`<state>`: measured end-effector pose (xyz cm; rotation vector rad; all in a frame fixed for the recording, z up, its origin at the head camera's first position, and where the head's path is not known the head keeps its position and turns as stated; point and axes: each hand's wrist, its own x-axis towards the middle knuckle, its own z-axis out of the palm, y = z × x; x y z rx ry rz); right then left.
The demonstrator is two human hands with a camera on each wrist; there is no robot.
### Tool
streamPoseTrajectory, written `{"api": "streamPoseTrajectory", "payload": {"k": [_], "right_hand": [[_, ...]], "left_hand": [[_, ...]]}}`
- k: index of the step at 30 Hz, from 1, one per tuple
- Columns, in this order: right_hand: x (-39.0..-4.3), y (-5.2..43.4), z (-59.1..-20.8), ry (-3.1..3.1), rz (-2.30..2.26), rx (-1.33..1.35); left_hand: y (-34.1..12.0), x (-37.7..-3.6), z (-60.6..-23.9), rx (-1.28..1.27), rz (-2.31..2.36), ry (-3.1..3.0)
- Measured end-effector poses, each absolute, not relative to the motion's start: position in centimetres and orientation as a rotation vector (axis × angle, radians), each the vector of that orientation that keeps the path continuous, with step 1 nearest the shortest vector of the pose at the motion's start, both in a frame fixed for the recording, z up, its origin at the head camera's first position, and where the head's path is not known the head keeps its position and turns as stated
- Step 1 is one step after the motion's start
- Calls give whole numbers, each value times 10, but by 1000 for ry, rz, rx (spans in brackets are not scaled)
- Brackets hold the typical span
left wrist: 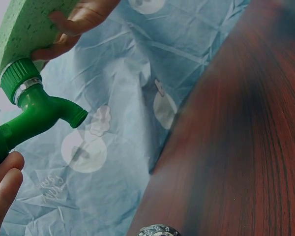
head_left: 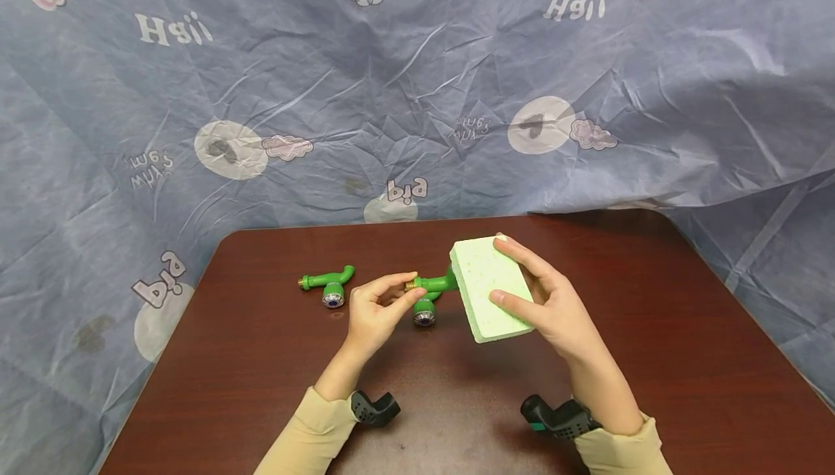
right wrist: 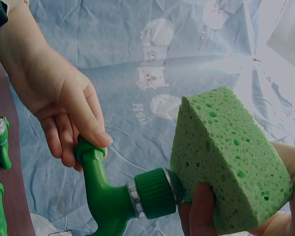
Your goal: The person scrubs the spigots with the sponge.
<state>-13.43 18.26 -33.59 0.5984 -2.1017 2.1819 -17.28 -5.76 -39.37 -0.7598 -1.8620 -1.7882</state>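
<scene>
Both hands are occupied: left hand [head_left: 373, 308] pinches the brass end of one green tap [head_left: 432, 288]; right hand [head_left: 548, 299] grips one green sponge [head_left: 489, 286] against its cap. Held tap lies left-right above the table [head_left: 652, 359]. A second tap [head_left: 328, 283] lies left, well apart.

Second green tap [head_left: 328, 285] left of hands.

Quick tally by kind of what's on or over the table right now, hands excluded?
Green plastic faucets: 2, one held by the left hand at, one lying on the dark wooden table at.
Light green rectangular sponges: 1, held by the right hand at, pressed to the held faucet's end.
Total: 3.
</scene>
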Motion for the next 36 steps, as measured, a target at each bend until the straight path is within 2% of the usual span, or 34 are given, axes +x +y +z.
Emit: {"api": "streamPoseTrajectory", "payload": {"k": [18,36], "right_hand": [[-141,197,-335,-2034,2264,647],[-134,185,-336,-2099,2205,694]], "left_hand": [[-61,-175,-393,-758,-1821,-1846],[-61,-175,-394,-775,-1816,-1832]]}}
